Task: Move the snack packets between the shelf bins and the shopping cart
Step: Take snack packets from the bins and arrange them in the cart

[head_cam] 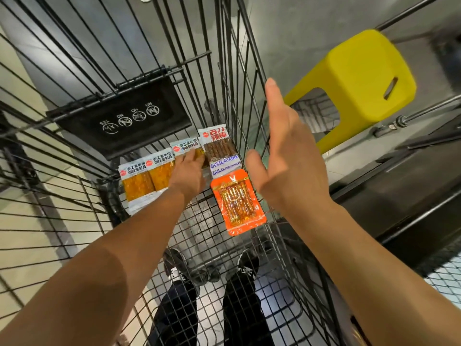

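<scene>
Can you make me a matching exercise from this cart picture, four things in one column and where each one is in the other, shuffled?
Things:
1. orange packet
2. brown stick packet
3. yellow stool
4. left hand

Places:
A. outside the cart, beyond its right wall
B. on the cart floor, nearest the person
C. reaching down onto the yellow-filled packets
D. on the cart floor, just beyond the orange packet

Pairs: 1-B, 2-D, 3-A, 4-C
</scene>
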Demonstrator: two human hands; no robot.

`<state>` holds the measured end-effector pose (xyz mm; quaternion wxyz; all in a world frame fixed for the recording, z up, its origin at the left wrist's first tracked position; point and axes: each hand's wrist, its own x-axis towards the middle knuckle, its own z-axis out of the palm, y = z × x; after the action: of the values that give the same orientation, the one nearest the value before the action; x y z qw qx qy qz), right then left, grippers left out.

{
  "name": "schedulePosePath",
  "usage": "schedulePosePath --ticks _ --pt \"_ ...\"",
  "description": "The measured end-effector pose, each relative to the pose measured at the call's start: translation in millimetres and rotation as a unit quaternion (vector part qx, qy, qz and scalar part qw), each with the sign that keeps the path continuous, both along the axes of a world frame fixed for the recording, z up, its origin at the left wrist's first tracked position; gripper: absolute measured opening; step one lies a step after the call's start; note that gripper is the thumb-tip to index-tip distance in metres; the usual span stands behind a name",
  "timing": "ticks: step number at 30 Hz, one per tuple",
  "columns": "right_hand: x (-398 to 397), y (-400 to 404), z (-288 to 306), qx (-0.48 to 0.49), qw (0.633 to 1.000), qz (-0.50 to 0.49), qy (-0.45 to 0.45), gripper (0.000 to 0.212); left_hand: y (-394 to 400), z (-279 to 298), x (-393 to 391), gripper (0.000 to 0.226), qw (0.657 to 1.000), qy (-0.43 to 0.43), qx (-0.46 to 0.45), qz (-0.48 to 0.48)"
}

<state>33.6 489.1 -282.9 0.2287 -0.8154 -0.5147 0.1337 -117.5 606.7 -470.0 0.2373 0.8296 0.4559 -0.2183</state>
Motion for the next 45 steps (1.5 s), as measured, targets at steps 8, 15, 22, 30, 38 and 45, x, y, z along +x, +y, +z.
schedulePosePath --ticks 8,15,22,30,38,45 --pt "-1 0 -3 0.006 1.0 0.001 -0.021 0.091 -4 6 1 0.041 0.989 -0.125 0.025 0.076" --pt "-2 -1 -4 0.005 0.999 -0.001 -0.033 0.091 -11 11 20 0.044 0.951 -0.175 -0.136 0.217" --pt "-3 -3 -3 0.005 0.999 -0.003 -0.042 0.089 -15 21 11 0.044 0.964 -0.175 -0.12 0.163" --pt "-9 -17 13 -0.08 0.994 0.009 -0.069 0.096 -40 98 10 0.042 0.967 -0.207 -0.009 0.15" --pt "-36 -88 58 -0.091 0.995 -0.017 -0.024 0.071 -115 223 -18 0.039 0.925 -0.331 0.041 0.182" --pt "-83 -174 118 -0.027 0.998 -0.028 0.053 0.064 -198 320 -66 0.039 0.915 -0.357 0.067 0.178"
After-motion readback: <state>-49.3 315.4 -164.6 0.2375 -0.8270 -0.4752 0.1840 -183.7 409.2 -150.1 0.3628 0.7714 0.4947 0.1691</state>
